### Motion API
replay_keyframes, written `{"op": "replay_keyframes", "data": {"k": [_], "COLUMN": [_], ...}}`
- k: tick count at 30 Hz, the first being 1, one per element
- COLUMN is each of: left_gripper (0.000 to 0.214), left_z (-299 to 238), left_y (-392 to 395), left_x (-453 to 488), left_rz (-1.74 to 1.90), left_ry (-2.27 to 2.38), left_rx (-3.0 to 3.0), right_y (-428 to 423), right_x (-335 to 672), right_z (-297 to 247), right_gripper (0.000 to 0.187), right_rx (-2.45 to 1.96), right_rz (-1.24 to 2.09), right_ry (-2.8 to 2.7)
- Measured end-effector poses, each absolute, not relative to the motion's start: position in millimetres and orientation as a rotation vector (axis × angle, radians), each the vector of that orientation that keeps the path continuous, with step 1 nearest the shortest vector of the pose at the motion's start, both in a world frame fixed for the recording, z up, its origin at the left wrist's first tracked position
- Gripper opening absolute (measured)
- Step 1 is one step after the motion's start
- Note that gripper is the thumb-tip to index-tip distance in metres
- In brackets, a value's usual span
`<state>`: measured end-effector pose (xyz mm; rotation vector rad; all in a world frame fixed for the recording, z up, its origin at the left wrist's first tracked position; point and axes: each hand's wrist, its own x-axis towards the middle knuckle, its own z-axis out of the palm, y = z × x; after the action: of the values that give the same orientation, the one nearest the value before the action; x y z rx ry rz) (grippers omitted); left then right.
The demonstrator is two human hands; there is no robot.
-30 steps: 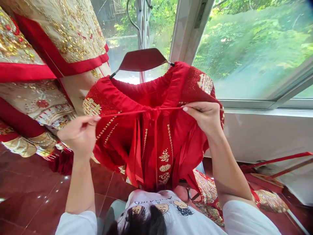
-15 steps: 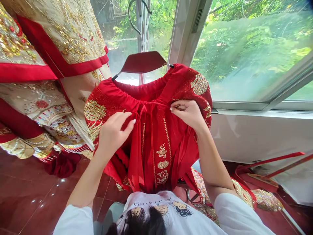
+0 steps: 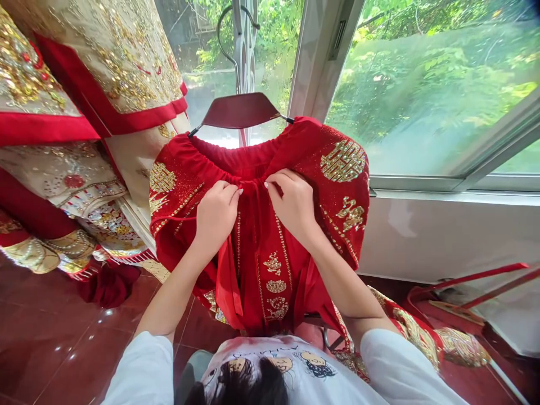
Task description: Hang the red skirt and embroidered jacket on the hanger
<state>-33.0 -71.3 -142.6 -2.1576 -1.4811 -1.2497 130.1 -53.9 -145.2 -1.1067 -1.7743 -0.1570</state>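
A red skirt (image 3: 270,225) with gold embroidery and a gathered top edge hangs on a dark red hanger (image 3: 242,109), whose metal arms stretch out inside that edge. Long red ties (image 3: 229,281) fall down its front. My left hand (image 3: 217,216) pinches the cloth at the front of the gathered edge, left of the middle. Close by on the right, my right hand (image 3: 293,202) is closed, thumb and fingers together on the cloth at the same edge. Whether a tie lies between the fingers of either hand is hidden.
Beaded cream and gold garments with red borders (image 3: 105,73) hang at the left. Behind the hanger is a window (image 3: 422,101) with a metal frame. More embroidered red and gold cloth (image 3: 459,346) and a red-framed object (image 3: 485,287) lie low at the right.
Both hands have moved inward to the middle of the gathered edge, and their fingers have closed on it. The skirt's right side has spread out, showing more embroidery.
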Motion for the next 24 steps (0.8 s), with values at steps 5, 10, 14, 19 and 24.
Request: {"op": "replay_keyframes", "data": {"k": [5,10,14,19,24], "left_gripper": [0.018,0.018,0.017,0.020,0.014], "left_z": [-136,-139,-138,-135,-133], "left_y": [-73,-74,-75,-77,-84], "left_x": [-43,-44,-45,-50,-48], "left_rz": [-1.538,-1.614,-1.711,-1.886,-1.939], "left_ry": [-1.388,-1.355,-1.336,-1.353,-1.325], "left_rx": [-2.282,-2.319,-2.340,-2.391,-2.264], "right_y": [-65,-68,-68,-76,-82], "right_x": [121,115,124,134,136], "right_z": [-144,-148,-140,-110,-94], "right_gripper": [0.014,0.013,0.019,0.017,0.018], "right_rx": [-1.089,-1.175,-1.080,-0.869,-0.939], "right_rz": [-0.162,-0.237,-0.058,0.723,1.314], "right_ry": [-1.725,-1.809,-1.803,-1.639,-1.460]}}
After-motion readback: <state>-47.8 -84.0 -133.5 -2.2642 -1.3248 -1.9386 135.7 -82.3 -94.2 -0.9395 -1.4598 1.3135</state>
